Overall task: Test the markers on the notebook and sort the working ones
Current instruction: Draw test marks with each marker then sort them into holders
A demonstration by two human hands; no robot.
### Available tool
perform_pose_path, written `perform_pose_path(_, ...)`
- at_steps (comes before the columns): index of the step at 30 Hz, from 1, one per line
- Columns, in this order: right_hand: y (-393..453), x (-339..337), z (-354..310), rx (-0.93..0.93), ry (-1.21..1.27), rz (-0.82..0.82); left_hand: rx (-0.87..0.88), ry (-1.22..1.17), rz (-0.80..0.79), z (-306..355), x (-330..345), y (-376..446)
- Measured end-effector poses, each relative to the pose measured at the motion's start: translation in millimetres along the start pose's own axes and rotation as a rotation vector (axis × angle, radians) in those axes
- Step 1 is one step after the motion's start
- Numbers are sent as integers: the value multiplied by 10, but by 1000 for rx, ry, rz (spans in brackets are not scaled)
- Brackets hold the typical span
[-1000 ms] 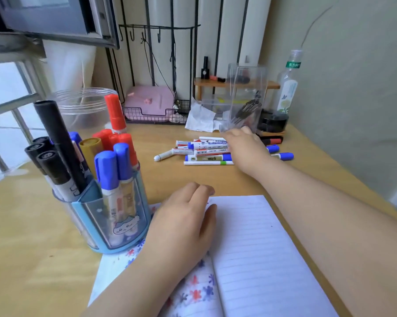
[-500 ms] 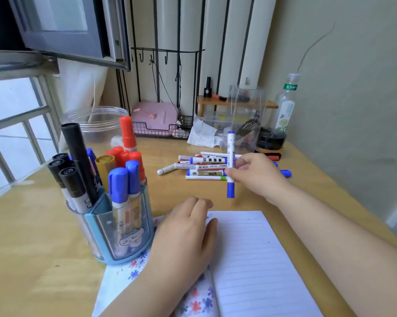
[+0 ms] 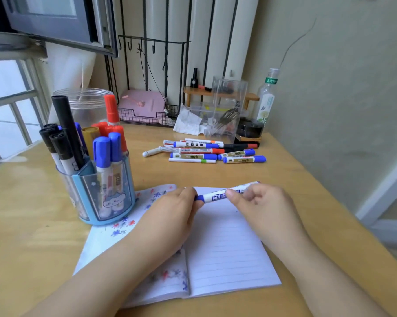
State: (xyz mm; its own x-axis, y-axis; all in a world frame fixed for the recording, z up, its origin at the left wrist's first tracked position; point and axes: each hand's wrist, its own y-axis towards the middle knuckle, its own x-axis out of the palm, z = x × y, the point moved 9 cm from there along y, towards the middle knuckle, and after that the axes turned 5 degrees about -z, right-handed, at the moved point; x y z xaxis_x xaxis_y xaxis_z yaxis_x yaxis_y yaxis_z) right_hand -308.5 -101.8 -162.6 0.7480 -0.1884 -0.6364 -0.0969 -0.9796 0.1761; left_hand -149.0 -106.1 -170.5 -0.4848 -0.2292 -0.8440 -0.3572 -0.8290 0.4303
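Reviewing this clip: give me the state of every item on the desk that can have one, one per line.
Blue marker: capped, held over the page by both hands.
Left hand: grips the cap end.
Right hand: pinches the barrel.
Notebook: open, right page blank.
Marker holder: upright, full of capped markers.
Loose markers: lying in a pile, capped.
Bottle: upright.

notebook [image 3: 225, 252] open on surface [image 3: 33, 236], near edge | marker holder [image 3: 101, 191] at notebook's left corner, markers standing in it | loose markers [image 3: 211, 152] lying behind notebook | jar [image 3: 87, 106] behind holder | bottle [image 3: 267, 99] far right
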Motion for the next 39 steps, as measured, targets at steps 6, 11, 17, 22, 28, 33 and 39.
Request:
perform_pose_path(6, -158, 319, -421, -772, -604, 16, 29, -34, -126, 54, 117, -7)
perform_pose_path(11, -137, 565, -352, -730, -735, -100, 145, -98, -127, 119, 126, -3)
perform_pose_path(17, -174, 568, -330, -659, -717, -307, 215, -216, -190, 138, 129, -18)
perform_pose_path(22, -160, 500, -337, -597, -571, -342, 250, -229, -211, 146, 136, -17)
perform_pose_path(28, -120, 447, -332, -495, -490, -442, 280, -239, -199, 163, 100, -18)
perform_pose_path(33, -121, 418, -334, -475, -445, -485, 302, -239, -207, 208, 82, -21)
perform_pose_path(39, -217, 363, -535, -603, -676, -356, 192, -242, -231, 212, -41, 32)
